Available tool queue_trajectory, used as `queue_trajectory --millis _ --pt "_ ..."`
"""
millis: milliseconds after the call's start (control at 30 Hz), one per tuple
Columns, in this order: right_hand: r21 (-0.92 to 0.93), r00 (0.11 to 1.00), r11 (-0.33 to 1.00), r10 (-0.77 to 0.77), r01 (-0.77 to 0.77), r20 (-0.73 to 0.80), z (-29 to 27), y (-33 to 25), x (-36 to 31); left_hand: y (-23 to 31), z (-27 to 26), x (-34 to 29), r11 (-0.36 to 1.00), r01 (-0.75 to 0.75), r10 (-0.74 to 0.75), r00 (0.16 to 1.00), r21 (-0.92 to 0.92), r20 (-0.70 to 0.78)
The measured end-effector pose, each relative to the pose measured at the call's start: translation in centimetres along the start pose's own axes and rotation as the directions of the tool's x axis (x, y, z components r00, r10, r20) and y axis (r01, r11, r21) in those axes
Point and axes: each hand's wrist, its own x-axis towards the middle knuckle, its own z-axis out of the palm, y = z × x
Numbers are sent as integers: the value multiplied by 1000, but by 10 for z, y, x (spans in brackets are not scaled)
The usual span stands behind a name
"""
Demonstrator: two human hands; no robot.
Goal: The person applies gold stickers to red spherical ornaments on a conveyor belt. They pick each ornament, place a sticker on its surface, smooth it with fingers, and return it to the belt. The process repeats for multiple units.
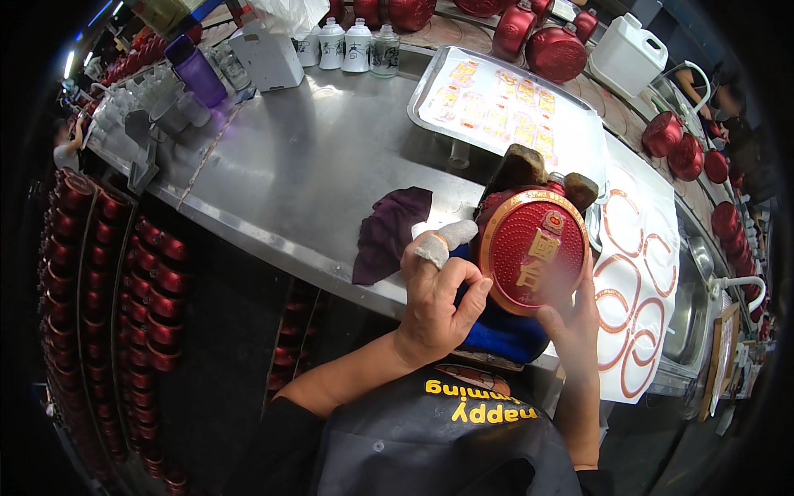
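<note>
A round, flat-sided red bottle [552, 273] leans on a dark blue cloth [499, 332] in front of me. A gold-orange ring decal [491, 263] runs around its face, and raised gold characters mark the middle. My right hand [576, 318] grips its lower right side, thumb on the front edge; haze blurs this part. My left hand [438, 289] is beside the bottle's left edge, thumb and forefinger pinched together; anything between them is too small to tell. Pale finger covers [432, 249] sit on some of its fingers. Dark padded supports [519, 167] stand behind the bottle.
A purple cloth [390, 231] lies on the steel table left of my hands. Beyond is a tray [422, 109] with a decal sheet. Ring decals on white paper [635, 285] lie at right, near a sink [688, 318]. Red bottles [557, 54] and a white jug [627, 58] stand farther back.
</note>
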Motion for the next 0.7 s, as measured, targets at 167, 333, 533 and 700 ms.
queue_trajectory --millis 167,333,533,700 --pt "4 1000 1000 27 -27 -7 0 -1 -1 -7 4 -2 999 11 -11 1000 -40 -10" --pt "-33 1000 999 -18 18 -23 1 2 0 -15 7 -13 959 122 -106 992 -255 74" --pt "-71 999 997 -43 42 -18 -1 5 1 -24 16 -12 967 127 -102 987 -219 124" --pt "-56 999 998 -32 30 -18 -2 7 1 -27 17 -9 963 132 -102 986 -236 133"
